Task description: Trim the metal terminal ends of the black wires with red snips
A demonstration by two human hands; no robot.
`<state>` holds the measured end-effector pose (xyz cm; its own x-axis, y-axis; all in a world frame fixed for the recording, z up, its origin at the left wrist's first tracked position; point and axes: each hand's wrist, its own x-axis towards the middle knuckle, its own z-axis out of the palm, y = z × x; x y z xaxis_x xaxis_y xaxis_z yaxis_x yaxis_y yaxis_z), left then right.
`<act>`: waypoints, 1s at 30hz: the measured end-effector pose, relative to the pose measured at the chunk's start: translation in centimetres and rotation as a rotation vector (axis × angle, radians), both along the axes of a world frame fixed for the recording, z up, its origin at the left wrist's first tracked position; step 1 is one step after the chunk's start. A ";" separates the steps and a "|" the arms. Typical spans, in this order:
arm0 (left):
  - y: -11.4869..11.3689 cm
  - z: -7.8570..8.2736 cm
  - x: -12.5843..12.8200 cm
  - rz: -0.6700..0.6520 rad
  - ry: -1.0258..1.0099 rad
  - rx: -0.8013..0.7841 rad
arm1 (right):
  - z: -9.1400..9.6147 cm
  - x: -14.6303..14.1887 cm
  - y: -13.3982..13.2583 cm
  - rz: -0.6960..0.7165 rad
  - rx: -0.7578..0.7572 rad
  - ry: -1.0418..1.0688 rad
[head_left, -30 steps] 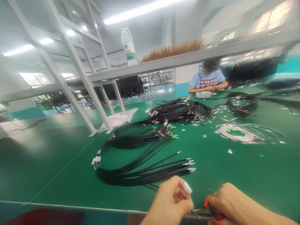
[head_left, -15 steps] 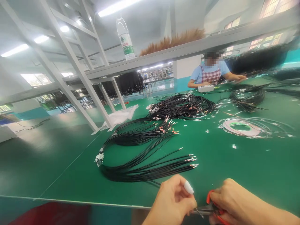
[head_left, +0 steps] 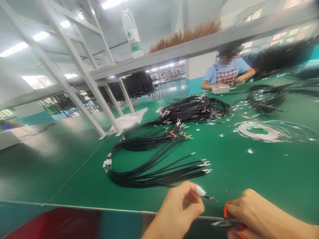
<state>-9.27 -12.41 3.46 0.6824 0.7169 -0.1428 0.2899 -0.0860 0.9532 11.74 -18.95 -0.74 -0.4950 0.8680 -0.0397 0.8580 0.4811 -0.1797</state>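
Observation:
My left hand (head_left: pixel 183 209) pinches a black cable (head_left: pixel 207 197) near its end. A frayed, silvery tip pokes out past the white cover on one finger. Red-handled wire cutters (head_left: pixel 228 222) are gripped in my right hand (head_left: pixel 251 212), their pointed jaws parted and apart from the cable. Past my left hand, a bundle of black cables (head_left: pixel 144 179) curves across the green table, with white and orange ends fanned to the right. Silvery wrapping (head_left: pixel 107 164) gathers the bundle at its left bend.
Behind lies a larger heap of black cables (head_left: pixel 191 109). A flat white ring (head_left: pixel 259 131) with loose clear strands rests at right among small scraps. Grey shelf legs (head_left: pixel 109 116) stand on the table (head_left: pixel 74 166); a bottle (head_left: pixel 133 36) sits on the shelf. A co-worker (head_left: pixel 225 71) sits across.
The wire cutters have drawn back to the right, away from the cable end. My left hand has turned so the frayed tip points right. The co-worker's arm has pulled in.

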 end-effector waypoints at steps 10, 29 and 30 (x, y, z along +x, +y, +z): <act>0.1 -1.0 3.1 -0.024 0.123 0.279 | -0.9 2.9 -0.9 -0.098 0.334 -0.075; -0.5 -1.3 1.5 0.121 -0.148 -0.277 | -1.2 -0.1 -1.0 -0.203 0.040 0.089; -0.5 -1.3 1.4 0.116 -0.152 -0.284 | -1.2 -0.2 -1.1 -0.199 0.041 0.111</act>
